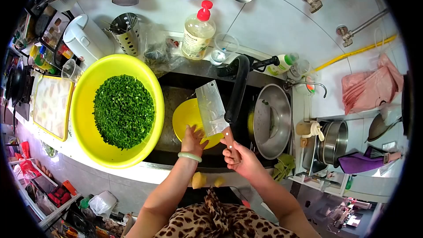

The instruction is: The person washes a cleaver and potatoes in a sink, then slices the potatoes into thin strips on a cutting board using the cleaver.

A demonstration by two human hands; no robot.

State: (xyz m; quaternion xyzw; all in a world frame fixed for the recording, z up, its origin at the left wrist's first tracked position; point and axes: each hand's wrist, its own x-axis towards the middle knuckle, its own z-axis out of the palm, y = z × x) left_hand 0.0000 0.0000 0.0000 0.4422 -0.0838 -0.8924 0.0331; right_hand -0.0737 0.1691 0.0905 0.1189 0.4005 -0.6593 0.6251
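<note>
My right hand [240, 157] is wrapped round the wooden handle of a cleaver [210, 108], whose wide wet blade points up and left over the sink. Just left of the blade, my left hand [193, 139] has its fingers spread and holds nothing, above a yellow basin [183, 117] in the sink. The black faucet [238, 88] curves down beside the blade. Left of the sink stands a large yellow bowl [80, 119] with chopped greens [124, 111]. Two yellowish pieces [199, 180] lie at the sink's front edge, below my hands.
A metal bowl [260, 125] sits at the sink's right end, with a green cloth [284, 166] near it. Behind the sink stand a red-topped pump bottle [197, 40] and a clear cup [218, 56]. A white kettle [86, 37] and a tray [53, 107] are at the left.
</note>
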